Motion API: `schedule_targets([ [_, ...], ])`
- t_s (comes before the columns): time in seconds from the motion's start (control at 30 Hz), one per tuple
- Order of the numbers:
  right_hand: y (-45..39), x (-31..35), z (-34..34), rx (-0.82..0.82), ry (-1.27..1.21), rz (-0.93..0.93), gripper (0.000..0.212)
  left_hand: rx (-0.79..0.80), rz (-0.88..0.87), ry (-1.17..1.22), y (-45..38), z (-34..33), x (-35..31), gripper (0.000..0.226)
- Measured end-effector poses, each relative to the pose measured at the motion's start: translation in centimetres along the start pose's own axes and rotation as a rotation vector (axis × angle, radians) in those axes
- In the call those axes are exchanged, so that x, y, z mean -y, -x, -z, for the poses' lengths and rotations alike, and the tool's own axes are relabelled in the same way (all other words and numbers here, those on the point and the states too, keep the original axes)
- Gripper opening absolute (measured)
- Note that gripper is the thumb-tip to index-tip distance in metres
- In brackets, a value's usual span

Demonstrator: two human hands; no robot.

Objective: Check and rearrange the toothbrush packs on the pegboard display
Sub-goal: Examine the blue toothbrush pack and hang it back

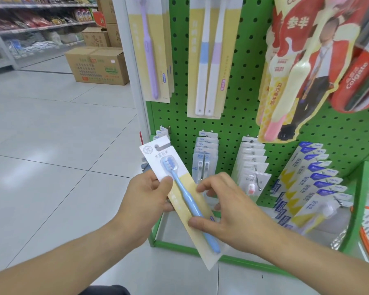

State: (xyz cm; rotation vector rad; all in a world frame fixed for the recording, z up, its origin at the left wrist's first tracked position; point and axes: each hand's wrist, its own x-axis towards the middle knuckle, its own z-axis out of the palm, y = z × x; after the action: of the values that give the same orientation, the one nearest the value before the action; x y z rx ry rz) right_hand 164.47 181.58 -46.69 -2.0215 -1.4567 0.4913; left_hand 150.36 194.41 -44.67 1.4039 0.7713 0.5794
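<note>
1. Blue toothbrush pack [180, 195]: one item, white and yellow card with a blue brush under a clear blister. Held off the hooks in front of the lower left of the green pegboard [241, 86], tilted, hang-hole end up and to the left.
2. Left hand [146, 198]: grips the pack's upper left edge, thumb laid across the front just beside the brush head, fingers curled behind the card.
3. Right hand [226, 211]: holds the pack's lower half, thumb pressed on the front near the brush handle, forefinger tip touching the card's right edge, the other fingers bent behind it.
4. Lower hook rows, left to right: a few matching cards just behind the held pack; a stack of twin-brush packs [206, 158]; a stack of clear packs [252, 167]; a fanned row of blue-topped packs [315, 179].
5. Upper hooks: a purple brush pack [151, 50], a two-brush pack [208, 58], a red and yellow pack [303, 67], a red Colgate pack [358, 79].
6. Cardboard boxes [97, 66] stand on the tiled floor [51, 135] to the left, before stocked shelves.
</note>
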Motion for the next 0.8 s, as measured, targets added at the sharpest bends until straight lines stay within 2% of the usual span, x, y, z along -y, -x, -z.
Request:
schedule_targets([
  [0.13, -0.1, 0.1, 0.4, 0.078, -0.241, -0.15, 0.058, 0.003, 0.021, 0.068, 0.0, 0.2, -0.3, 0.023],
  [0.27, 0.4, -0.2, 0.7, 0.203, -0.198, -0.167, 0.066, -0.033, -0.003, 0.11, -0.2, 0.4, -0.6, 0.027],
  [0.37, 0.9, -0.5, 0.6, 0.273, -0.254, -0.127, 0.046, -0.003, -0.008, 0.095, -0.1, 0.4, -0.5, 0.023],
  [0.5, 1.5, -0.7, 0.6, 0.366, -0.461, -0.097, 0.021, 0.009, -0.095, 0.059, 0.3, 0.2, -0.9, 0.017],
  [0.57, 1.5, -0.6, 0.6, 0.303, -0.46, -0.059, 0.015, -0.016, -0.161, 0.046, 0.6, 0.1, -1.6, 0.015],
  [0.63, 1.0, -0.1, 0.6, 0.143, -0.373, -0.01, 0.019, -0.022, -0.208, 0.033, 0.9, 0.0, -2.2, 0.016],
  [0.73, 0.0, 1.5, 0.9, -0.13, -0.211, 0.112, 0.024, 0.012, -0.22, 0.006, 1.5, 0.0, -3.1, 0.039],
  [0.8, -1.0, 2.8, 1.1, -0.229, -0.123, 0.188, 0.027, -0.044, -0.299, -0.079, 1.6, 0.4, -3.7, 0.04],
])
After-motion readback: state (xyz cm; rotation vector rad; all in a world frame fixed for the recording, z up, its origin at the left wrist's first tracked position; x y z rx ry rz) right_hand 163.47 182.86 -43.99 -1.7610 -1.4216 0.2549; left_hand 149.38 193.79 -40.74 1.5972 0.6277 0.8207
